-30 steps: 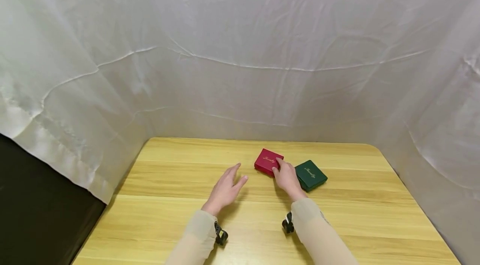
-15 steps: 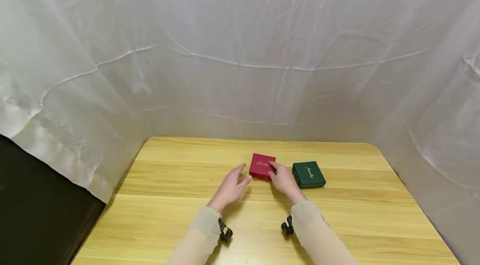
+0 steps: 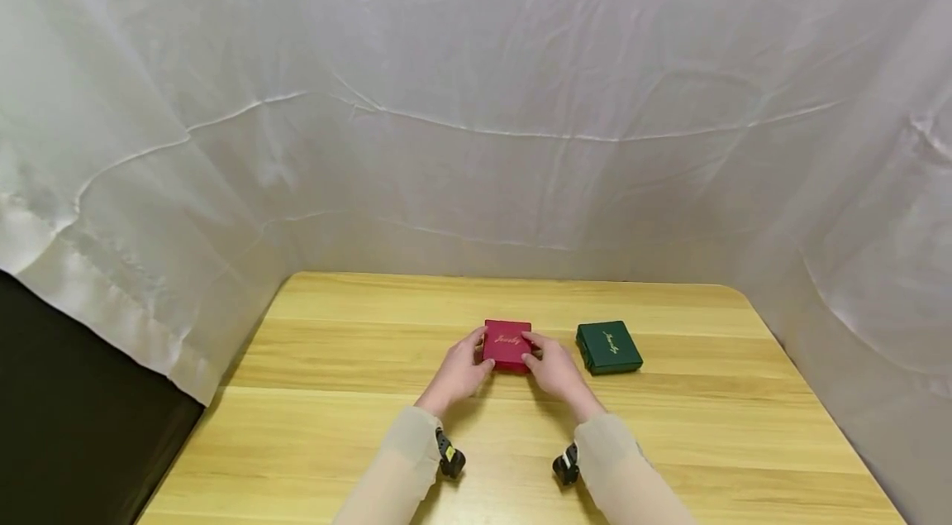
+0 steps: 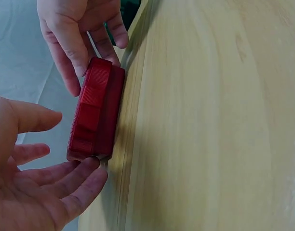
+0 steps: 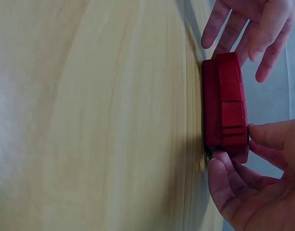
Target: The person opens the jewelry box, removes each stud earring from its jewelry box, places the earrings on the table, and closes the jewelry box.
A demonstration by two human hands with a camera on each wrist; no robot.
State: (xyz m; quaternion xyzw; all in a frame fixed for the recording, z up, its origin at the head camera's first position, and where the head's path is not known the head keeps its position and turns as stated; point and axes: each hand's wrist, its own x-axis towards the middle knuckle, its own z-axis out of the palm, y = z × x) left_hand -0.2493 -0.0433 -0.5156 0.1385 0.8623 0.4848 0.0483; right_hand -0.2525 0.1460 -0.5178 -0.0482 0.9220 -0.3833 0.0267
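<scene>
A square red jewelry box with gold lettering on its lid lies on the wooden table between both hands. Ribbed red ribbon and a bow run along its near side. My right hand holds its right side, thumb against the lid's edge and fingers along the side in the right wrist view. On the left side, my left hand has its fingertips right at the box's lower edge, thumb held apart from it. A green jewelry box, also gold-lettered, lies to the right of my right hand.
The light wooden table has rounded far corners. Pale cloth hangs behind it and along both sides. A black surface shows at the lower left. Each wrist carries a small black camera.
The red box has slid left and nearer, turning square to me, with my right hand on it. My left hand has come to its left side. The green box has turned and now lies apart from my right hand.
</scene>
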